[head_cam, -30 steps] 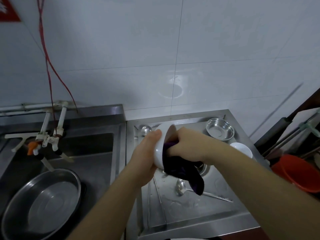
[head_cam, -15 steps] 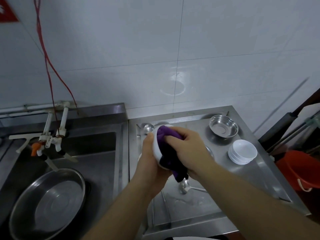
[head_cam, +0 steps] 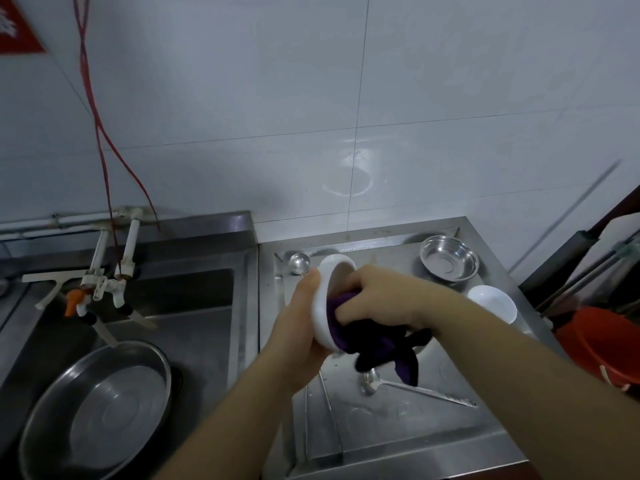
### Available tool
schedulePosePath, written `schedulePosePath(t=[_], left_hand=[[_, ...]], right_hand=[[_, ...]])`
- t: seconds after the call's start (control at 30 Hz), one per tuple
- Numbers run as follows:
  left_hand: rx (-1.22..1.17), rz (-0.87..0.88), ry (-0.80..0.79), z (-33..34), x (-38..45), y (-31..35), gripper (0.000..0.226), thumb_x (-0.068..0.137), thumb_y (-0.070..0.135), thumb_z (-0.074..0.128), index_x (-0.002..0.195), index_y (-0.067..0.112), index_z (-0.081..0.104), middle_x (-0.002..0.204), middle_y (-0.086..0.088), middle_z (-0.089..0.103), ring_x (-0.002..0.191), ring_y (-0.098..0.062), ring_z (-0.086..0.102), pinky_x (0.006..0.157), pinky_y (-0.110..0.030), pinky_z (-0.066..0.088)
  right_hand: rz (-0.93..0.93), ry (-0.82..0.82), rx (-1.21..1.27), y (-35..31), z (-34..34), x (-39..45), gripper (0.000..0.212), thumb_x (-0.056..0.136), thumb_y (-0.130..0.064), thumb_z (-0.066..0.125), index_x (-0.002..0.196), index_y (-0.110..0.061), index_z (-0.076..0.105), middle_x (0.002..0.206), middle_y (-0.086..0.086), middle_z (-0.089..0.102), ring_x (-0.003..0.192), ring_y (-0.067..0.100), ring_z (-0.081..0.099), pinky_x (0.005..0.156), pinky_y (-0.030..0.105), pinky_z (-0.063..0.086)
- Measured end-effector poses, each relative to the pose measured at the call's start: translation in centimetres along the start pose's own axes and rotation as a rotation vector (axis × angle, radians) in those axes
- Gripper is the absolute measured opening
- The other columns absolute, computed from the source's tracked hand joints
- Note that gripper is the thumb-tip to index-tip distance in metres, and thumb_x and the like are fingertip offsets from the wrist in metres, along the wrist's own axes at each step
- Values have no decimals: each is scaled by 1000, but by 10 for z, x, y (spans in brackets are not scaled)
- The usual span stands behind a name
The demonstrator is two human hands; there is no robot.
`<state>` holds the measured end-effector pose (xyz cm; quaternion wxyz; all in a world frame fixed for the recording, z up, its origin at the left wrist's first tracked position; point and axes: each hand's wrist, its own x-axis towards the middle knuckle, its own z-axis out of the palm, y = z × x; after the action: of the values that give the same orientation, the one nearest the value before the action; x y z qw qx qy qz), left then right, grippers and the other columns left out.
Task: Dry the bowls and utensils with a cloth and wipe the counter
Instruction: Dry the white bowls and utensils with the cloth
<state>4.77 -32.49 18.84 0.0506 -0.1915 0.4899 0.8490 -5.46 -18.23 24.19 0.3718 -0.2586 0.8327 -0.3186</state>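
Left hand (head_cam: 304, 320) grips the round white ceramic bowl (head_cam: 323, 306) from its outer side, thumb up at the rim, fingers curled behind it out of sight. Bowl is tipped on its side, mouth facing right, held up above the stainless steel surface (head_cam: 398, 438). Right hand (head_cam: 377, 299) is closed round a dark purple cloth (head_cam: 374, 344), fingers (head_cam: 349, 282) curled and pushed into the bowl's mouth with cloth bunched against the inner wall. Loose end of the cloth hangs below the bowl.

Relative to the held bowl: a metal spoon (head_cam: 415, 389) lies on the surface just below the hanging cloth, handle pointing right. A small metal ladle head (head_cam: 299, 263) sits just behind-left of the bowl, near the surface's back corner. A round shiny steel bowl (head_cam: 449, 262) stands upright to the back right. A stack of small white bowls (head_cam: 493, 303) sits right of the bowl, partly hidden by the right forearm. Surface looks wet, with streaks below the bowl.

Left of the bowl, a steel sink (head_cam: 194, 306) holds a large round steel basin (head_cam: 97, 410); white pipe taps (head_cam: 114, 271) hang over the sink. Far right of the bowl, an orange plastic bucket (head_cam: 602, 341) stands off the surface.
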Motion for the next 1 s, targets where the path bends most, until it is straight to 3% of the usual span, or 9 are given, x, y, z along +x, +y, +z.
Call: schedulePosePath(t=[0.1,0.2,0.37,0.5,0.6,0.73,0.83,0.9,1.0], left_hand=[[-130,-44,-8,2,-3,-7,74,97,70,46,140,14,64,137,-25,66,129,-41,64,104,-57,54],[-243,-38,45,14,-3,-9,70,98,70,46,131,14,71,132,-25,69,124,-41,68,102,-58,56],[-169,-22,163,29,3,-6,65,99,68,48,131,16,70,126,-19,75,118,-35,73,108,-64,50],[-82,17,258,37,10,-8,54,97,62,59,132,21,65,119,-17,77,107,-34,76,83,-53,65],[116,81,319,37,16,-12,52,94,61,62,133,28,56,122,-16,70,109,-40,72,61,-38,60],[312,180,245,31,14,-13,69,62,77,64,125,48,53,120,1,67,105,-26,71,69,-37,63],[399,213,175,27,14,-13,58,63,77,64,117,60,51,121,7,65,105,-23,70,73,-40,66],[416,221,144,24,14,-13,56,64,76,64,117,62,50,122,7,65,107,-26,70,80,-49,67],[418,229,106,23,12,-11,58,67,74,65,121,61,50,123,9,64,106,-26,72,78,-45,67]], right_hand=[[-92,16,261,7,10,-3,29,71,-41,73,96,-30,80,83,-1,76,73,11,74,67,27,60],[-166,297,622,13,34,6,33,76,-35,78,108,-38,81,99,-5,80,94,15,76,84,36,63],[-274,742,189,17,45,12,37,85,-23,73,115,-46,73,99,-25,73,93,-1,67,80,9,48],[-152,638,-100,16,34,14,14,93,-36,67,103,-32,76,81,-8,70,74,7,61,63,12,41],[47,440,177,20,23,12,29,89,-42,65,87,-15,76,78,9,75,66,17,65,64,34,56],[196,140,755,28,14,1,31,69,-39,76,86,-14,83,90,18,80,71,32,76,66,46,65],[186,48,938,41,12,-3,42,71,-41,81,99,-9,84,108,21,79,98,42,77,91,57,62],[150,44,1064,49,12,-6,34,74,-39,79,92,-11,85,99,16,80,87,36,78,76,48,66],[103,71,1277,53,18,-10,29,73,-38,68,61,-14,80,66,8,73,56,23,72,51,32,57]])
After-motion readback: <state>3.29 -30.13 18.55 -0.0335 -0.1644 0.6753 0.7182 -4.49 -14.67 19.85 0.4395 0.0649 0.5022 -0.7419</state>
